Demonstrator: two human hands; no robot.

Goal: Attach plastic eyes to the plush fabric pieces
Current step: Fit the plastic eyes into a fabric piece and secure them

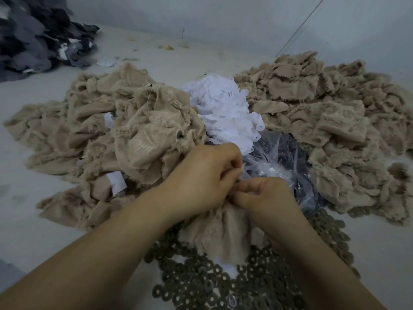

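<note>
Between the two hands, low in the middle of the view: a beige plush piece (220, 229), bunched and hanging down over the grey washers (207, 280). Left hand (201, 177) closed in a pinch on the top edge of the cloth; right hand (266, 198) closed too, fingertips pressed against the left ones at the same spot. Something small and dark visible just where the fingers meet, perhaps an eye, but too small to tell. Probably held so to keep the cloth tight at the one point where the eye post goes through.

Just behind the hands, a clear plastic bag (283, 157) with dark contents, near enough for a quick reach. White paper scraps (225, 113) heaped beyond it. Beige pieces in two heaps, a left pile (134, 130) showing one dark button-like dot, likely finished work, and a right pile (324, 104), likely waiting. Dark grey fabric (33, 36) far off in the left corner of the pale table (26, 231), apparently not part of this job.
</note>
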